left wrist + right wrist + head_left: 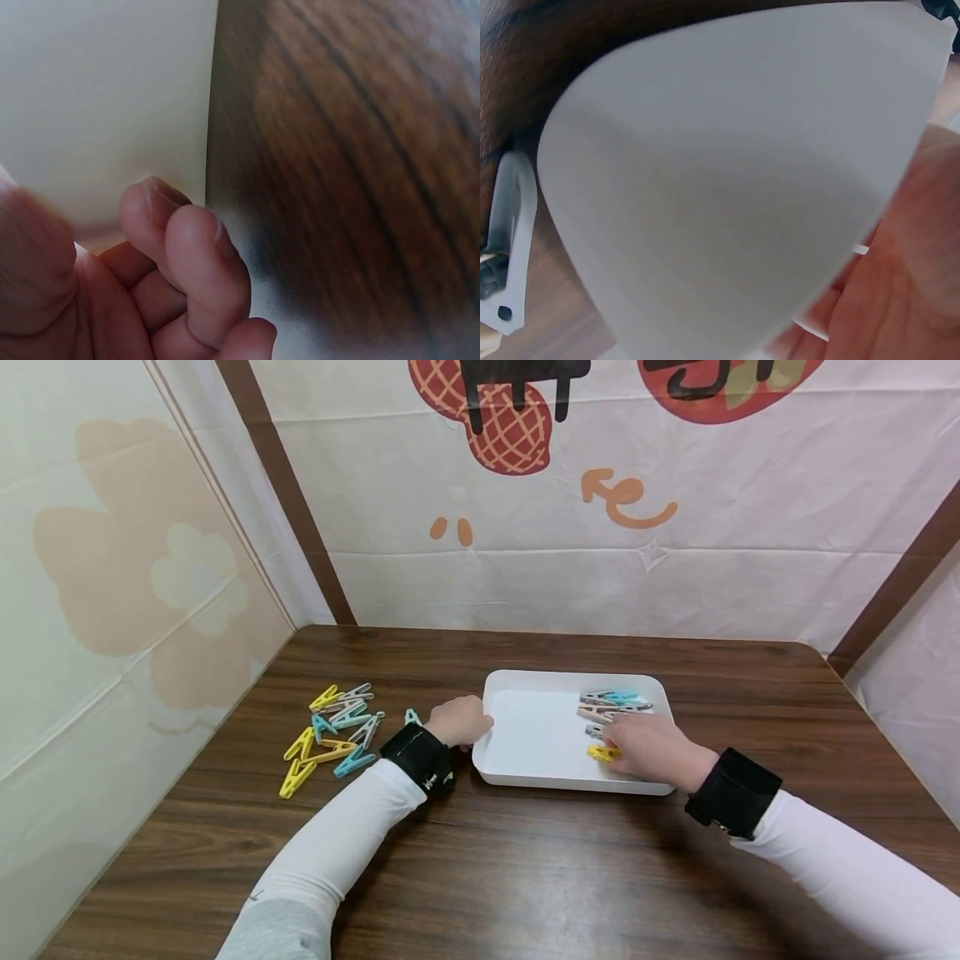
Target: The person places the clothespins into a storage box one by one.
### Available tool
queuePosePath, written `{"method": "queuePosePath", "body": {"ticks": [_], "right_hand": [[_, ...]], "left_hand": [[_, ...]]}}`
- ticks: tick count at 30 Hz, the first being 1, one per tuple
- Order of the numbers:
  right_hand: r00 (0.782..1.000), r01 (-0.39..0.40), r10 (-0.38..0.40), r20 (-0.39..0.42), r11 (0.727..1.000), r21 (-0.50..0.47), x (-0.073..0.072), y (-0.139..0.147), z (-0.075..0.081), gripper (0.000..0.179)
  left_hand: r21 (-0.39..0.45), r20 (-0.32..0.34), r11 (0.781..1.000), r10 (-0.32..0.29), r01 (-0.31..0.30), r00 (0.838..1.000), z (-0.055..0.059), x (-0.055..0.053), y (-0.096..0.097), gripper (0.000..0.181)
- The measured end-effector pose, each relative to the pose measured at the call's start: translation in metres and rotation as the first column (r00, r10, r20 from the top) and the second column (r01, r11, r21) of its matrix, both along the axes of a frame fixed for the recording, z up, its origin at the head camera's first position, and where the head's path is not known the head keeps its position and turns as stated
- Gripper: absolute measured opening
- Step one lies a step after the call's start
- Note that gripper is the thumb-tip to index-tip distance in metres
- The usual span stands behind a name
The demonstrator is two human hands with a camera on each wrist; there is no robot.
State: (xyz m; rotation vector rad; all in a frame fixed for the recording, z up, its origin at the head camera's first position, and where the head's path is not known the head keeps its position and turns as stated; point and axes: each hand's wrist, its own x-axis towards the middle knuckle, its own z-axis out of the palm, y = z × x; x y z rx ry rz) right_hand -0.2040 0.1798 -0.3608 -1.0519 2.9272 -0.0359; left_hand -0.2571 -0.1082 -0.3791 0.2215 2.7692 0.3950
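Beside the white tray (536, 727), my left hand (459, 721) holds the left rim. Its curled fingers (206, 255) lie close to the pale edge in the left wrist view. Inside the tray at the right, my right hand (651, 747) pinches the end of a yellow clothespin (603, 753), its fingertips partly hidden. Several grey, beige and blue clothespins (597, 713) lie in a column just beyond. In the right wrist view a broad white surface (727, 165) covers much of the right hand (900, 277), and a pale clothespin (514, 240) shows at the left.
On the brown wooden table (525, 868), a loose pile of yellow, blue, grey and green clothespins (341, 747) lies to the left. One light blue clothespin (412, 717) sits by the left wrist. A printed cloth wall (525, 585) stands behind the table.
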Motion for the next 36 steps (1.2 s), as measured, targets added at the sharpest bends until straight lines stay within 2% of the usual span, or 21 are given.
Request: {"method": "queuePosePath", "body": {"ticks": [7,13,18,25,28,31,36], "right_hand": [[0.999,0.013,-0.013,-0.047,1.000,0.005,0.002,0.000,-0.001,0.025],[0.998,0.041,-0.041,-0.056,0.999,0.008,0.004,0.001,0.000,0.025],[0.992,0.111,-0.113,-0.055,0.993,-0.040,0.011,0.009,0.010,0.024],[0.976,0.152,-0.170,-0.136,0.979,-0.137,0.022,0.041,0.025,0.023],[0.969,0.196,-0.216,-0.120,0.968,-0.159,0.025,0.057,0.030,0.021],[0.958,0.262,-0.277,-0.070,0.950,-0.172,0.029,0.073,0.033,0.020],[0.934,0.350,-0.357,-0.011,0.921,-0.171,0.034,0.097,0.032,0.025]], "left_hand": [[0.004,-0.001,1.000,0.011,-0.011,1.000,-0.004,0.001,-0.001,0.030],[0.001,0.001,1.000,0.015,-0.015,1.000,-0.006,0.002,-0.001,0.030],[0.005,0.009,1.000,0.020,-0.020,1.000,-0.004,0.002,-0.001,0.031],[-0.011,0.004,1.000,0.024,-0.024,1.000,-0.004,-0.002,-0.002,0.031],[-0.013,-0.002,1.000,0.021,-0.021,1.000,-0.004,-0.003,-0.002,0.030],[-0.007,-0.002,1.000,0.015,-0.015,1.000,-0.004,-0.004,-0.003,0.030],[0.000,-0.003,1.000,0.009,-0.009,1.000,-0.004,-0.004,-0.003,0.031]]}}
